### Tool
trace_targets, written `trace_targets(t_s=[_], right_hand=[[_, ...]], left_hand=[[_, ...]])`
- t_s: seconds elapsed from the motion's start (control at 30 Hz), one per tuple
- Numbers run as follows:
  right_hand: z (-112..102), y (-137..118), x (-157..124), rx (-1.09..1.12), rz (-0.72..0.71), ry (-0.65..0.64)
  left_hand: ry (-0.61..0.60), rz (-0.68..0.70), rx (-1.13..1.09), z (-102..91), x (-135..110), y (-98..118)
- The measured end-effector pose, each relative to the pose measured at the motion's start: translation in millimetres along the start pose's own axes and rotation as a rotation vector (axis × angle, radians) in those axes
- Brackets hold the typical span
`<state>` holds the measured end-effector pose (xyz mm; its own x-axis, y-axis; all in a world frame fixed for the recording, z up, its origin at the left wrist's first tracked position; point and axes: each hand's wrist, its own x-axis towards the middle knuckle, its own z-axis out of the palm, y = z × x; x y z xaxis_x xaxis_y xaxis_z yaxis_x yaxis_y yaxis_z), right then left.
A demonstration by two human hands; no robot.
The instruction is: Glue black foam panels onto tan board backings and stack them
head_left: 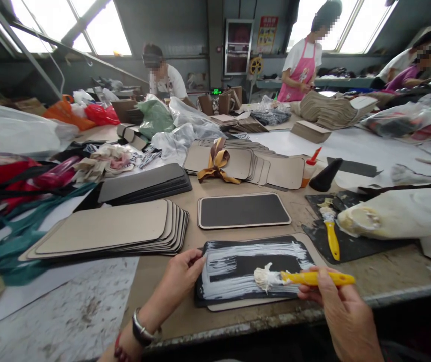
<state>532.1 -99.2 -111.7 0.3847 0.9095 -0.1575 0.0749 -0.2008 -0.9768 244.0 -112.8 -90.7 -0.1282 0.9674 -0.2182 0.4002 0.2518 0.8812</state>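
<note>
My right hand [341,311] grips a yellow-handled brush [306,277] whose glue-laden bristles rest on a black rounded panel [238,261] streaked with white glue. This panel lies on a cardboard piece at the table's near edge. My left hand [180,279], with a bracelet on the wrist, presses its fingertips on the panel's left end. A second black panel on a cardboard backing [243,210] lies just behind.
A stack of cardboard panels [106,232] and a stack of black panels [143,182] lie to the left. To the right sit a second yellow brush [330,234], a white glue bag [396,213] and a glue bottle [309,168]. More cardboard, ribbon, plastic bags and several other workers are farther back.
</note>
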Motion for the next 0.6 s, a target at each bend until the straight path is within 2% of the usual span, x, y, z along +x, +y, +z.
trace_targets(t_s=[0.07, 0.13, 0.27, 0.33, 0.4, 0.53, 0.6], right_hand=[[10.5, -8.4, -1.8, 0.036, -0.018, 0.006], [31.3, -19.8, -7.5, 0.084, -0.035, -0.022], [79.4, -35.7, -21.1, 0.168, -0.058, -0.210], [88.1, -35.4, -19.6, 0.135, -0.097, -0.258], [79.9, -31.3, -8.8, 0.037, -0.142, -0.194], [34.1, -25.2, 27.9, -0.114, -0.191, 0.088], [13.7, -25.4, 43.2, -0.131, -0.196, 0.175]], left_hand=[[-0.025, -0.009, -0.020, 0.5, -0.5, -3.2], [-0.054, -0.021, -0.033, 0.9, -0.9, -5.3], [-0.089, -0.033, -0.023, 3.0, -2.7, -7.1], [-0.078, -0.038, -0.010, 4.8, -3.9, -8.6], [-0.064, -0.043, -0.020, 6.4, -5.1, -11.2], [-0.069, -0.055, -0.077, 8.4, -6.2, -18.8], [-0.066, -0.046, -0.075, 9.2, -6.1, -22.4]])
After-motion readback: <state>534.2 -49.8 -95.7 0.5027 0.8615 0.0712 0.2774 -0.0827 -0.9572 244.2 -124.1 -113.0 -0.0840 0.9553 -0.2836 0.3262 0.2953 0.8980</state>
